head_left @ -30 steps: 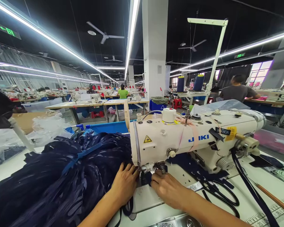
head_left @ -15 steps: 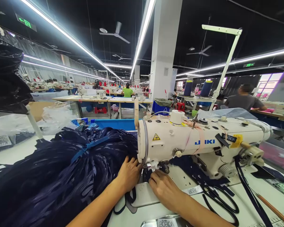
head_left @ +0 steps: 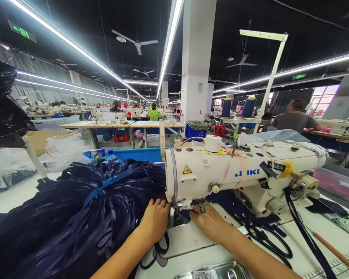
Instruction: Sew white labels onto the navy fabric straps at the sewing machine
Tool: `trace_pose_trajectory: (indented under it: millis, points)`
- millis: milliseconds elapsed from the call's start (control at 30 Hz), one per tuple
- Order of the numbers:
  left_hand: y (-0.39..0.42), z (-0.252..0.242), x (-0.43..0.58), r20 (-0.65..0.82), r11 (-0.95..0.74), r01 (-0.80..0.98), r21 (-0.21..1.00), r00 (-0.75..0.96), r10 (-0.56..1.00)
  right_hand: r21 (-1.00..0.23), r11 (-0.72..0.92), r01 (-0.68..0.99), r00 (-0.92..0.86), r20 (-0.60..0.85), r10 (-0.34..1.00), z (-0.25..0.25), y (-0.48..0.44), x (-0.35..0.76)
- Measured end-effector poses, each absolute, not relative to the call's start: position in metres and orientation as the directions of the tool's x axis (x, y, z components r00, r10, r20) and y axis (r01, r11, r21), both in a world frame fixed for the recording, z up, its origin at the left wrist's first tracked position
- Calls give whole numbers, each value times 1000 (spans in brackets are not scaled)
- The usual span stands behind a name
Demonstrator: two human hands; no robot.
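While seemingly steadying navy fabric (head_left: 186, 214) beside the JUKI sewing machine's (head_left: 202, 172) presser foot (head_left: 177, 217), rests left hand (head_left: 156, 219) at its nine o'clock, right hand (head_left: 208, 219) at three, with half-curled fingers; cannot tell whether pinching.

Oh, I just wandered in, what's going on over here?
A person has both hands at the needle end of a white sewing machine. The left hand rests beside a big heap of dark blue strips, with a brighter blue band across it. The right hand is on the other side of the needle area, near a small dark piece of fabric; its grip is hard to tell. Black scissors lie beyond the right forearm.
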State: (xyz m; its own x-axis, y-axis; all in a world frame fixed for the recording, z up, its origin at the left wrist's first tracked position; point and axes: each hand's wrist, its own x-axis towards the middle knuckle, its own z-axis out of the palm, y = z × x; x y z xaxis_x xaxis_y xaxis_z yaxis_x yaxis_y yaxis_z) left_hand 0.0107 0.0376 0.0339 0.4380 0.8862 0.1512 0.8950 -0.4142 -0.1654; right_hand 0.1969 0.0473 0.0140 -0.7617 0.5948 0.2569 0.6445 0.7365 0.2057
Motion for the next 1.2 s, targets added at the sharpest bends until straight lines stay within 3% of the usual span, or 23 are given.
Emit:
trace_pose_trajectory:
  millis: [133,300,500,667,833,900,1067,1200]
  points:
    - [19,58,-9,170,-434,889,-146,454,874,213,745,632,-766,318,558,14,54,207]
    - [-7,69,-74,547,-383,899,-214,435,715,262,730,631,-771,313,554,9,51,206]
    - [-49,46,-101,402,-523,743,-418,667,627,350,724,594,-803,303,513,8,45,202]
    - [-70,30,-96,409,-549,703,-451,710,573,373,725,579,-815,277,509,8,42,200]
    - [-78,29,-94,523,-527,759,-381,648,554,256,697,670,-742,234,628,17,36,205]
    - [-77,31,-93,498,-515,766,-383,642,583,209,691,692,-721,247,647,23,31,210]
    - [-63,27,-89,551,-488,756,-436,653,520,113,742,660,-745,219,630,37,8,222]
    - [-61,24,-79,601,-584,737,-340,648,468,0,818,575,-805,174,567,47,-12,227]
